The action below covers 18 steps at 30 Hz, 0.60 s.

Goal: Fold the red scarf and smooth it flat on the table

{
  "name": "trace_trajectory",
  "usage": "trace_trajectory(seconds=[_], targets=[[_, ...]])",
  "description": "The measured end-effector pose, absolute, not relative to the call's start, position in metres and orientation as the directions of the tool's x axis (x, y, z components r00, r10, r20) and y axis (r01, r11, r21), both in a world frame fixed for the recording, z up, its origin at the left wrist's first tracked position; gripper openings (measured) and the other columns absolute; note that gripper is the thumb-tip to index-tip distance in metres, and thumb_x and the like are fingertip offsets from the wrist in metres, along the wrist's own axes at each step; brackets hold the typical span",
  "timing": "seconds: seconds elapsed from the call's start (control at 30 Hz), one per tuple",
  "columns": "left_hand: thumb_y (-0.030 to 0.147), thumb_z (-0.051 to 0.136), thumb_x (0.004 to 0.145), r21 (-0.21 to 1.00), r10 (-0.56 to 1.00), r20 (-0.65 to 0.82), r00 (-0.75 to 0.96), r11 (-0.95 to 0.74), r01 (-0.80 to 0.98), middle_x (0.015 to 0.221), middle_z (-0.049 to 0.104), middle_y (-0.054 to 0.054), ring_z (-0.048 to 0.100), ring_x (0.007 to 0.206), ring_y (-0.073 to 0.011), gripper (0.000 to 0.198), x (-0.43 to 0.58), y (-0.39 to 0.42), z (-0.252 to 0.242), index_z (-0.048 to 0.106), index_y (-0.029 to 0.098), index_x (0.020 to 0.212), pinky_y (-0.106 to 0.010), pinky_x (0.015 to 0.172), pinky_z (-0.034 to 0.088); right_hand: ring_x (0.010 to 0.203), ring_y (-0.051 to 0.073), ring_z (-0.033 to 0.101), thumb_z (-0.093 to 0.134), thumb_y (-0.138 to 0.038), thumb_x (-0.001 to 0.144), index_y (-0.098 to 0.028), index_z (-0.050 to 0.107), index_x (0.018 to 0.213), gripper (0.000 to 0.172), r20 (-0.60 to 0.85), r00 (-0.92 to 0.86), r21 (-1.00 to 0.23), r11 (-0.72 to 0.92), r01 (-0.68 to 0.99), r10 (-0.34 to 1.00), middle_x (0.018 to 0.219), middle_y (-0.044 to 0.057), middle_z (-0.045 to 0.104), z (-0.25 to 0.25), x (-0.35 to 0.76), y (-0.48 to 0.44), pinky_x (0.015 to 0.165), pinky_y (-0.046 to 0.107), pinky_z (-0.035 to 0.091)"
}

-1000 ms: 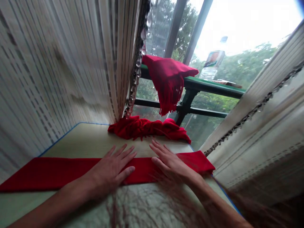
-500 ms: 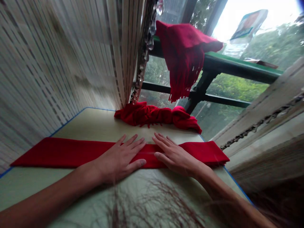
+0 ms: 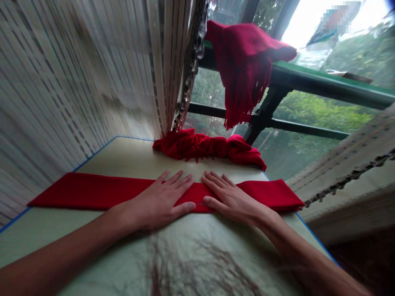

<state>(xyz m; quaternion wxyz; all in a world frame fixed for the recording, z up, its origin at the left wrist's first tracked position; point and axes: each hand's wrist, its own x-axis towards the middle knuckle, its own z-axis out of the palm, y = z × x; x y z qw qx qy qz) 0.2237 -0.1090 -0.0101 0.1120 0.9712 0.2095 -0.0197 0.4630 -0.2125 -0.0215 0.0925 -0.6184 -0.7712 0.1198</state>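
A red scarf [image 3: 101,191], folded into a long flat strip, lies across the table from left to right. My left hand [image 3: 163,201] rests palm down on its middle, fingers spread and the fingertips reaching past the far edge. Close beside it, my right hand [image 3: 231,199] presses flat on the same strip, fingers stretched out and thumb pointing toward the left thumb. A narrow band of red cloth shows between the two hands. Neither hand grips anything.
A crumpled red scarf [image 3: 210,146] lies along the table's far edge. Another fringed red scarf [image 3: 243,53] hangs over the green window rail [image 3: 333,90]. String curtains [image 3: 92,74] hang at the left and right. The pale table [image 3: 129,156] has a blue edge. Blurred hair crosses the foreground.
The view has shifted slightly, so the table and scarves sit a little higher and further right. Both hands stay flat on the folded scarf, in nearly the same pose.
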Motion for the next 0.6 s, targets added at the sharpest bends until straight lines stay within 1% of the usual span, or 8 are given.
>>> trace_trajectory(seconds=[0.1, 0.23, 0.3, 0.4, 0.6], targets=[[0.066, 0.031, 0.105, 0.196, 0.406, -0.105, 0.908, -0.887, 0.419, 0.169, 0.015, -0.009, 0.010, 0.159, -0.0280, 0.075, 0.2247, -0.1102, -0.0075, 0.024, 0.019, 0.164, -0.054, 0.128, 0.007, 0.158, 0.031, 0.014, 0.040, -0.063, 0.103, -0.020, 0.026, 0.163, 0.075, -0.010, -0.231, -0.306, 0.217, 0.927, 0.973, 0.170, 0.014, 0.022, -0.0211, 0.4630, -0.2120, 0.128, 0.059, 0.011], [0.064, 0.031, 0.105, 0.188, 0.406, -0.109, 0.907, -0.888, 0.420, 0.169, 0.016, -0.009, 0.011, 0.158, -0.0272, 0.075, 0.2246, -0.1104, -0.0065, 0.024, 0.018, 0.164, -0.053, 0.128, 0.007, 0.158, 0.032, 0.013, 0.037, -0.065, 0.102, -0.012, 0.027, 0.162, 0.081, -0.036, -0.214, -0.286, 0.195, 0.938, 0.976, 0.169, 0.017, 0.021, -0.0197, 0.4613, -0.2117, 0.128, 0.058, 0.009], [0.065, 0.030, 0.105, 0.197, 0.399, -0.106, 0.911, -0.889, 0.413, 0.169, 0.016, -0.008, 0.011, 0.158, -0.0272, 0.076, 0.2241, -0.1099, -0.0075, 0.023, 0.017, 0.164, -0.053, 0.128, 0.007, 0.158, 0.032, 0.014, 0.036, -0.065, 0.102, -0.010, 0.027, 0.162, 0.081, -0.037, -0.210, -0.279, 0.192, 0.941, 0.977, 0.169, 0.017, 0.022, -0.0187, 0.4599, -0.2121, 0.129, 0.057, 0.009], [0.066, 0.028, 0.105, 0.192, 0.396, -0.113, 0.912, -0.891, 0.410, 0.170, 0.013, -0.006, 0.010, 0.159, -0.0260, 0.077, 0.2238, -0.1090, -0.0094, 0.019, 0.018, 0.165, -0.051, 0.128, 0.005, 0.158, 0.031, 0.015, 0.035, -0.065, 0.102, -0.012, 0.027, 0.162, 0.080, -0.023, -0.209, -0.280, 0.194, 0.940, 0.978, 0.169, 0.016, 0.023, -0.0193, 0.4594, -0.2127, 0.129, 0.057, 0.011], [0.065, 0.030, 0.106, 0.160, 0.416, -0.150, 0.897, -0.885, 0.437, 0.170, 0.010, -0.005, 0.009, 0.159, -0.0251, 0.076, 0.2256, -0.1097, -0.0093, 0.015, 0.020, 0.165, -0.050, 0.128, 0.004, 0.158, 0.029, 0.016, 0.038, -0.066, 0.102, -0.021, 0.028, 0.163, 0.076, 0.028, -0.205, -0.285, 0.205, 0.937, 0.978, 0.170, 0.011, 0.025, -0.0275, 0.4636, -0.2124, 0.129, 0.056, 0.011]])
